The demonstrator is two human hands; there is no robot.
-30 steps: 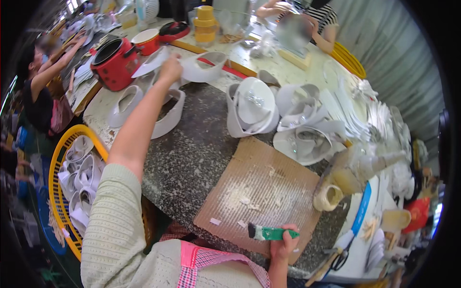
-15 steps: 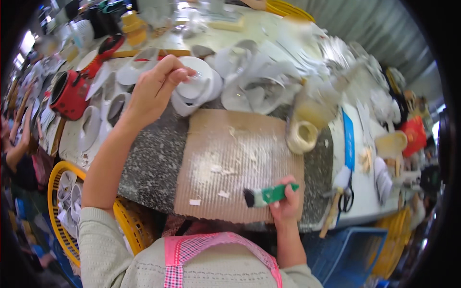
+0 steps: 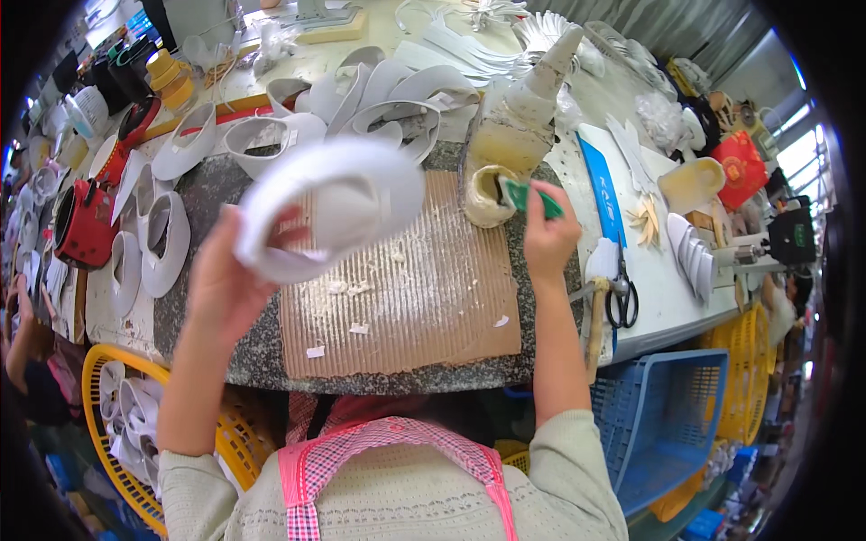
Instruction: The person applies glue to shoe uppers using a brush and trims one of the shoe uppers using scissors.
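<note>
My left hand (image 3: 225, 288) holds a white shoe upper (image 3: 334, 212), blurred by motion, lifted over the corrugated cardboard sheet (image 3: 406, 298) on the stone bench. Gripped in my right hand (image 3: 548, 236) is a green-handled brush (image 3: 528, 196) whose tip dips into a small glue pot (image 3: 487, 194) at the cardboard's far right corner. Behind that pot stands a glue-crusted bottle (image 3: 519, 117).
Several white shoe uppers (image 3: 361, 99) lie along the back and left of the bench. A red pot (image 3: 86, 221) stands at the left, scissors (image 3: 622, 298) at the right edge. Below the bench are a yellow basket (image 3: 117, 406) and a blue crate (image 3: 667, 424).
My left hand has picked a white upper from the row and brought it back over the cardboard. My right hand has moved the brush from the near edge up into the glue pot.
</note>
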